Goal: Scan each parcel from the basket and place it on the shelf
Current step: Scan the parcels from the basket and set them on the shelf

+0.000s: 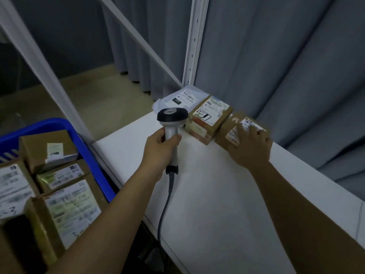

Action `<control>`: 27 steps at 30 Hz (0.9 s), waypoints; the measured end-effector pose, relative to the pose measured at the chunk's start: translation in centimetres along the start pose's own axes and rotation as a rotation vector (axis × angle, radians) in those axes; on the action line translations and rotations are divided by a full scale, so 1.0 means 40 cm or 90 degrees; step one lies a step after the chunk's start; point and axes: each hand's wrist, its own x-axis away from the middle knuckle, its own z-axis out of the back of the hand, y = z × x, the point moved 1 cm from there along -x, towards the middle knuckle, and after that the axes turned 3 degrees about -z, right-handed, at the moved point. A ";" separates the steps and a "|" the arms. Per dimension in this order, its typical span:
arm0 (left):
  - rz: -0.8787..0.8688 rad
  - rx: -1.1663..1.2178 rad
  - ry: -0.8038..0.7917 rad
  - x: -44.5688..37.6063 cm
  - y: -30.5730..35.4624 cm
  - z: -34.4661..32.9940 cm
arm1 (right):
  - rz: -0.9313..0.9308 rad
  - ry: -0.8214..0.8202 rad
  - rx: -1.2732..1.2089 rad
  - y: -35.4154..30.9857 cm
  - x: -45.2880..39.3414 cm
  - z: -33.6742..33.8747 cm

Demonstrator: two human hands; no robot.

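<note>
Nearest, at lower left, the blue basket [59, 125] stood off the shelf's near left edge, packed with cardboard parcels [65, 206] lying label-up; several labels carried handwritten marks. Left hand [158, 147] was wrapped round the grip of a handheld barcode scanner [172, 123], its dark head raised over the left end of the white shelf [207, 194], cable [165, 206] dropping from the handle over the shelf's front edge. Right hand [250, 147] lay on top of a small brown parcel [233, 133] near the shelf's back edge, fingers spread and fairly straight across its label, palm down; not gripping it as far as could be seen. Just left of that parcel, touching or nearly so, sat a taped brown box [209, 119] with a white label and yellow-green tape. Behind that, in the back left corner by the perforated upright [194, 42], lay a flat pale mailer bag [183, 98] with a label reading 231. Grey curtain [276, 56] hung behind the shelf.
</note>
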 end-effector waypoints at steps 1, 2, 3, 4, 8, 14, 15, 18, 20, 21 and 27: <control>-0.003 0.005 0.003 -0.011 0.004 0.002 | 0.022 0.019 -0.014 -0.014 -0.011 0.012; -0.007 0.010 0.006 -0.023 0.009 0.004 | 0.058 0.030 -0.022 -0.034 -0.025 0.023; -0.010 0.013 0.010 -0.035 0.015 0.004 | 0.104 0.026 -0.022 -0.057 -0.041 0.031; -0.010 0.017 0.015 -0.047 0.020 0.005 | 0.151 -0.005 -0.008 -0.083 -0.058 0.033; -0.016 0.041 0.044 -0.097 0.025 0.025 | 0.213 -0.105 0.060 -0.169 -0.123 -0.013; -0.020 0.046 0.062 -0.170 0.005 0.061 | 0.141 -0.047 0.056 -0.219 -0.220 -0.030; -0.019 0.042 0.067 -0.180 0.003 0.067 | 0.152 0.008 0.034 -0.234 -0.232 -0.026; -0.017 0.037 0.087 -0.203 0.002 0.080 | 0.325 0.088 0.036 -0.303 -0.255 -0.034; -0.020 0.035 0.095 -0.214 0.006 0.086 | 0.444 0.045 0.142 -0.348 -0.260 -0.051; -0.019 0.034 0.096 -0.218 0.007 0.088 | 0.463 0.013 0.192 -0.365 -0.261 -0.055; -0.004 0.019 0.094 -0.218 0.003 0.084 | 0.372 -0.035 0.251 -0.358 -0.270 -0.059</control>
